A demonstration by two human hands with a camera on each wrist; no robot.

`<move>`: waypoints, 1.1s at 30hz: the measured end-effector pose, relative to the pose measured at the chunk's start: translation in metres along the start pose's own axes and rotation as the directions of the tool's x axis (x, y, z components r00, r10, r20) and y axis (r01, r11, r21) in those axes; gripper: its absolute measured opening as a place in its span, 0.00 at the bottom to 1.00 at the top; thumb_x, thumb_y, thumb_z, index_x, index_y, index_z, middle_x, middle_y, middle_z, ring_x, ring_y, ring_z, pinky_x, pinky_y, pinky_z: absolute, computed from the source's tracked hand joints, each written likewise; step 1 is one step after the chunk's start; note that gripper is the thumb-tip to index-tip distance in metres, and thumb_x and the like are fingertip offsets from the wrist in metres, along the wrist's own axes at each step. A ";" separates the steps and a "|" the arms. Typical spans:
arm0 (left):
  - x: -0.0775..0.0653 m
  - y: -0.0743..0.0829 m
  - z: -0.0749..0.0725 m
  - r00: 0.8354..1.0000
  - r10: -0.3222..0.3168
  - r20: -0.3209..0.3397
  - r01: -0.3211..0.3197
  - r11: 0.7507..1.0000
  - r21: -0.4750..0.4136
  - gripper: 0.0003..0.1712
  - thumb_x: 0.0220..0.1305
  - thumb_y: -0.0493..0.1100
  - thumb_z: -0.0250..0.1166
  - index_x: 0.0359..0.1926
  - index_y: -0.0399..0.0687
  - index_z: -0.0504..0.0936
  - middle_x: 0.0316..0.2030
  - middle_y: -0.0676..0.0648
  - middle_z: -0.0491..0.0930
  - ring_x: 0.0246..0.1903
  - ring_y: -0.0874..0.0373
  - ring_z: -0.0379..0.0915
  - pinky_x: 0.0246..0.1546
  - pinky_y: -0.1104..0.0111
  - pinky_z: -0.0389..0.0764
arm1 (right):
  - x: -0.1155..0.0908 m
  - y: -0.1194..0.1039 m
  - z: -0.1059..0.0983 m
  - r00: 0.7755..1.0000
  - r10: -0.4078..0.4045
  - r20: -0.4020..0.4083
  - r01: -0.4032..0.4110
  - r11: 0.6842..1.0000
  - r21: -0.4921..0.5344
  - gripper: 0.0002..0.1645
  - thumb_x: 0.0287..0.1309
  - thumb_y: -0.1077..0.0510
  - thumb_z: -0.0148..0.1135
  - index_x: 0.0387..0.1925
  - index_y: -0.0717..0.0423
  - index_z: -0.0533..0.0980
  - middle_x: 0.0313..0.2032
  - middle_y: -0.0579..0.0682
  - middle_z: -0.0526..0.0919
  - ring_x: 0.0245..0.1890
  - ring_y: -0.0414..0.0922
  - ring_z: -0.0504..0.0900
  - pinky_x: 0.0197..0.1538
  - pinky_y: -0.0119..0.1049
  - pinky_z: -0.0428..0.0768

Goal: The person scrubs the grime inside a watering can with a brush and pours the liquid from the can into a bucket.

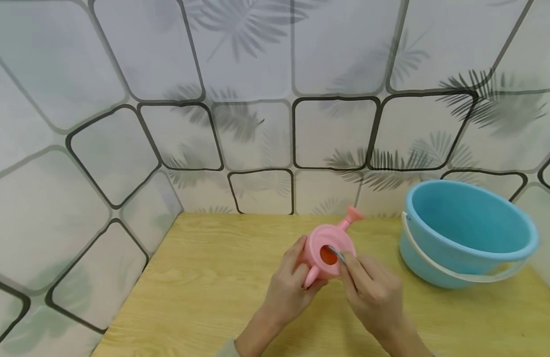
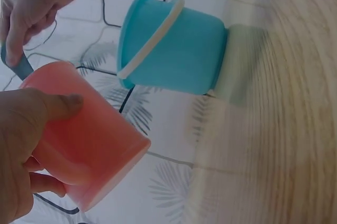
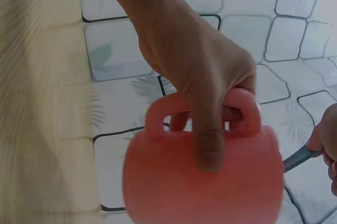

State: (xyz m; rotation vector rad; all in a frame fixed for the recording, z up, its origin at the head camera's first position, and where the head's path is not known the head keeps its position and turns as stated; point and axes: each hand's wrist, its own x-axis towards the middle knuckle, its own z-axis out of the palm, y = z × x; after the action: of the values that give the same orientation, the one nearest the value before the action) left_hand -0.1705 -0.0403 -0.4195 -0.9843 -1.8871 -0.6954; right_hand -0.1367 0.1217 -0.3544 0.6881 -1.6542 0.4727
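Observation:
A pink toy watering can point(image 1: 318, 239) is held up over the table, its spout tilted to the far right. My left hand point(image 1: 287, 283) grips it by the handle side, thumb across the wall in the left wrist view. Between its curled fingers my right hand point(image 1: 376, 291) pinches a slim grey-blue handle point(image 1: 337, 253), which reaches into the can's round top opening. The handle point(image 3: 299, 159) shows again in the right wrist view. Its far end is hidden inside the can, so the kind of tool cannot be told. Orange-red shows through the opening.
A light blue bucket point(image 1: 464, 267) with a white carrying handle point(image 1: 440, 267) stands on the wood-grain table point(image 1: 203, 277) to the right. Behind and to the left rise walls covered with a tile-and-leaf pattern point(image 1: 257, 134).

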 end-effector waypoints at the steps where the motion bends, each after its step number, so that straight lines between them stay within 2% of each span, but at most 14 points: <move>1: 0.000 0.001 0.000 1.000 0.007 -0.001 -0.007 1.000 -0.001 0.21 0.41 0.43 0.79 0.21 0.41 0.73 0.57 0.29 0.70 0.55 0.39 0.71 0.51 0.60 0.78 | -0.001 -0.001 0.000 1.000 0.015 -0.001 -0.015 1.000 -0.002 0.18 0.65 0.59 0.53 0.25 0.66 0.80 0.15 0.48 0.69 0.11 0.37 0.59 0.11 0.23 0.56; 5: 0.000 0.002 0.001 1.000 0.025 -0.006 -0.025 1.000 -0.013 0.20 0.43 0.43 0.78 0.22 0.41 0.73 0.57 0.29 0.70 0.55 0.38 0.71 0.52 0.60 0.78 | -0.003 -0.003 0.000 0.999 0.043 0.001 -0.043 0.999 -0.017 0.17 0.65 0.59 0.53 0.25 0.65 0.81 0.16 0.49 0.71 0.10 0.38 0.60 0.11 0.23 0.58; 9: 0.000 0.002 -0.002 1.000 0.015 -0.020 -0.015 1.000 -0.019 0.19 0.44 0.43 0.78 0.23 0.40 0.74 0.57 0.29 0.69 0.54 0.38 0.72 0.51 0.61 0.79 | -0.002 -0.004 0.000 0.997 0.009 -0.076 -0.007 1.000 0.027 0.17 0.64 0.60 0.55 0.25 0.67 0.81 0.14 0.50 0.70 0.10 0.38 0.59 0.11 0.22 0.57; 13: 0.002 0.002 -0.004 0.999 0.019 -0.036 -0.020 0.999 -0.033 0.18 0.46 0.44 0.77 0.25 0.40 0.74 0.57 0.29 0.69 0.54 0.38 0.71 0.52 0.60 0.78 | 0.000 -0.005 0.003 0.997 -0.020 -0.078 0.025 0.998 0.059 0.17 0.64 0.61 0.55 0.24 0.68 0.81 0.15 0.50 0.70 0.11 0.38 0.59 0.12 0.20 0.56; 17: 0.005 0.001 -0.005 0.998 0.022 -0.056 -0.024 0.999 -0.038 0.18 0.47 0.44 0.76 0.25 0.39 0.75 0.57 0.28 0.69 0.54 0.38 0.72 0.51 0.60 0.79 | 0.000 -0.005 0.005 0.979 -0.043 -0.198 0.056 0.997 0.061 0.14 0.61 0.63 0.58 0.24 0.67 0.82 0.13 0.50 0.68 0.10 0.38 0.58 0.12 0.22 0.54; 19: 0.006 0.002 -0.006 0.998 0.023 -0.066 -0.026 0.999 -0.039 0.18 0.48 0.44 0.76 0.25 0.39 0.75 0.57 0.28 0.69 0.54 0.38 0.72 0.51 0.60 0.79 | 0.000 -0.006 0.008 0.973 -0.041 -0.229 0.057 0.996 0.062 0.12 0.60 0.64 0.59 0.24 0.67 0.82 0.13 0.50 0.69 0.09 0.39 0.57 0.12 0.22 0.53; 23: 0.006 0.002 -0.007 0.997 0.015 -0.071 -0.018 0.999 -0.045 0.18 0.47 0.43 0.76 0.25 0.39 0.75 0.57 0.28 0.69 0.54 0.38 0.72 0.51 0.61 0.79 | 0.001 -0.007 0.011 0.979 -0.024 -0.205 0.036 0.998 0.056 0.13 0.61 0.63 0.58 0.24 0.67 0.81 0.13 0.50 0.69 0.09 0.39 0.58 0.12 0.22 0.53; 28: 0.004 0.002 -0.007 0.998 -0.006 -0.063 0.003 0.999 -0.043 0.19 0.44 0.43 0.78 0.23 0.39 0.74 0.57 0.28 0.69 0.54 0.38 0.71 0.51 0.61 0.79 | 0.004 -0.012 0.009 0.956 -0.025 -0.292 0.040 0.998 0.046 0.12 0.59 0.64 0.60 0.22 0.67 0.81 0.11 0.49 0.66 0.09 0.39 0.57 0.12 0.23 0.51; 33: 0.008 0.005 -0.009 0.997 0.020 -0.075 -0.022 0.999 -0.038 0.18 0.46 0.44 0.77 0.25 0.39 0.75 0.57 0.28 0.69 0.54 0.37 0.72 0.51 0.60 0.79 | 0.001 -0.009 0.013 0.962 -0.002 -0.272 0.017 0.999 0.052 0.14 0.60 0.64 0.59 0.21 0.69 0.80 0.12 0.51 0.68 0.09 0.40 0.59 0.11 0.23 0.54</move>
State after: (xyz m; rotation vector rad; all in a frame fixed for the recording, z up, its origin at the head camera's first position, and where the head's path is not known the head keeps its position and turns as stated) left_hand -0.1654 -0.0416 -0.4080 -0.9880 -1.8019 -0.7491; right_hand -0.1398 0.1065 -0.3568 0.6397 -1.3828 0.5805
